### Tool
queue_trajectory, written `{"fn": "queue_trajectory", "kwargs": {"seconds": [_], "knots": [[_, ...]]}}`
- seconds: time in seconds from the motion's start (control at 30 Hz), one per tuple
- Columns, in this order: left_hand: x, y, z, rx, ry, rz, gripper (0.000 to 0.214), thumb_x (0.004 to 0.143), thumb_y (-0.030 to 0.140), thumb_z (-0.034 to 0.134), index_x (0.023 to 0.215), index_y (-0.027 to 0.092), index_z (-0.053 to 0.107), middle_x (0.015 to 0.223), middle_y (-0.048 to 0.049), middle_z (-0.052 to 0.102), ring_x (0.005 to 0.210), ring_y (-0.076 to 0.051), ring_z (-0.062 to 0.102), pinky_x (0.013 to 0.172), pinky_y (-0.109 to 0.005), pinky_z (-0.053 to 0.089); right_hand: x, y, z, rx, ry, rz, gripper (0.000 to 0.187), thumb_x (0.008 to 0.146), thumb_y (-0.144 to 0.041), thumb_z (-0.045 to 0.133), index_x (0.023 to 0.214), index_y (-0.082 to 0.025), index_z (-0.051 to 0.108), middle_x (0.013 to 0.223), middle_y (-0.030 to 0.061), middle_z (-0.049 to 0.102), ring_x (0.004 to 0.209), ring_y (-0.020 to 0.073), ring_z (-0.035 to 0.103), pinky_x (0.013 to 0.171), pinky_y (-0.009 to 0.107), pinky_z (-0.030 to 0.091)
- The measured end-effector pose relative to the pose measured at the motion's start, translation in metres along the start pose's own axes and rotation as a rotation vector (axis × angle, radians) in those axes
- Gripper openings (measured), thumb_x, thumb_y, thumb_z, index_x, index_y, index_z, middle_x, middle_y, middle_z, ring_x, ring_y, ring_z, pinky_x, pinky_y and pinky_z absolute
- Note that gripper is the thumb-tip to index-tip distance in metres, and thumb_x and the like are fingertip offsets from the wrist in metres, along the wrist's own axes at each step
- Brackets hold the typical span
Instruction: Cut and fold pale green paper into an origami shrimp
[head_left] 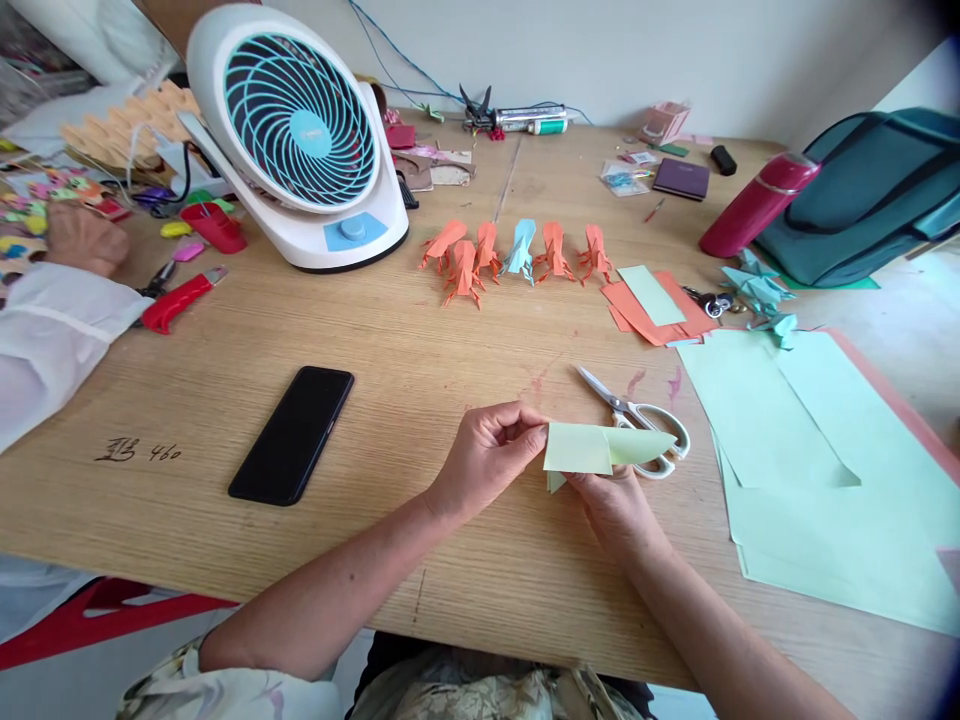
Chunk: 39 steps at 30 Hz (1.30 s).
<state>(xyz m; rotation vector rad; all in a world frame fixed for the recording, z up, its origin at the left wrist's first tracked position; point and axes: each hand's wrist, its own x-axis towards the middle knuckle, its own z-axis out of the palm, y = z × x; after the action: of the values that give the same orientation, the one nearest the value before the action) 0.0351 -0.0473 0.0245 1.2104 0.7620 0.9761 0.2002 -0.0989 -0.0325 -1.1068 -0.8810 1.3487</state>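
Paper [577, 448] pinched by left hand [484, 458] and right hand [621, 512]; align edges before creasing, avoiding scissors [622, 406] at two o'clock.

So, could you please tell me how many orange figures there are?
5 orange figures: one at the left end, one just in front, one immediately left of the blue figure, two right of it.

A loose, pale, patterned sleeve [259, 690] ends near the left elbow, forearm [352, 578] and fingers [516, 412] bare.
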Motion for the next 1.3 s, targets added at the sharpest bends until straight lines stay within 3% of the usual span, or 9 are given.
{"fn": "queue_trajectory", "kwargs": {"seconds": [0.23, 0.4, 0.7, 1.0, 1.3], "knots": [[-0.003, 0.004, 0.003, 0.126, 0.037, 0.075, 0.013, 0.085, 0.017, 0.061, 0.073, 0.014, 0.066, 0.063, 0.0023, 0.061, 0.056, -0.006, 0.048, 0.054, -0.018, 0.039, 0.000, 0.004, -0.002, -0.021, -0.048, 0.040, 0.024, 0.077, -0.041, 0.081, 0.090, -0.023, 0.073, 0.080, 0.0017, 0.071, 0.073, 0.0172, 0.060, 0.071, 0.029, 0.049], [-0.002, 0.003, 0.003, 0.088, 0.041, 0.107, 0.010, 0.085, 0.015, 0.064, 0.078, 0.014, 0.071, 0.068, 0.0009, 0.067, 0.059, -0.007, 0.055, 0.056, -0.016, 0.044, 0.000, 0.003, -0.002, -0.037, -0.033, 0.041, 0.024, 0.075, -0.042, 0.081, 0.082, -0.021, 0.071, 0.075, 0.0013, 0.067, 0.071, 0.0165, 0.055, 0.067, 0.028, 0.047], [0.000, 0.005, -0.001, 0.080, -0.028, 0.145, 0.009, 0.087, 0.018, 0.067, 0.086, 0.016, 0.076, 0.075, -0.0010, 0.071, 0.068, -0.009, 0.063, 0.064, -0.016, 0.049, -0.001, 0.002, -0.001, -0.031, -0.036, 0.038, 0.024, 0.076, -0.039, 0.080, 0.077, -0.021, 0.064, 0.072, -0.0004, 0.058, 0.069, 0.0150, 0.049, 0.066, 0.028, 0.045], [0.000, 0.002, 0.000, -0.001, -0.007, 0.090, 0.010, 0.086, 0.022, 0.068, 0.079, 0.015, 0.072, 0.069, -0.0006, 0.070, 0.058, -0.007, 0.057, 0.055, -0.016, 0.045, 0.000, -0.004, 0.003, -0.109, -0.103, 0.007, 0.024, 0.079, -0.039, 0.075, 0.073, -0.021, 0.060, 0.070, -0.0006, 0.058, 0.068, 0.0155, 0.050, 0.065, 0.028, 0.044], [0.003, 0.001, -0.004, 0.021, 0.013, -0.028, 0.024, 0.082, 0.040, 0.073, 0.081, 0.016, 0.073, 0.055, 0.0028, 0.054, 0.050, -0.007, 0.044, 0.046, -0.019, 0.034, 0.001, -0.006, 0.007, -0.123, 0.030, 0.033, 0.027, 0.068, -0.041, 0.083, 0.074, -0.021, 0.068, 0.072, 0.0019, 0.065, 0.071, 0.0180, 0.055, 0.070, 0.030, 0.048]]}}
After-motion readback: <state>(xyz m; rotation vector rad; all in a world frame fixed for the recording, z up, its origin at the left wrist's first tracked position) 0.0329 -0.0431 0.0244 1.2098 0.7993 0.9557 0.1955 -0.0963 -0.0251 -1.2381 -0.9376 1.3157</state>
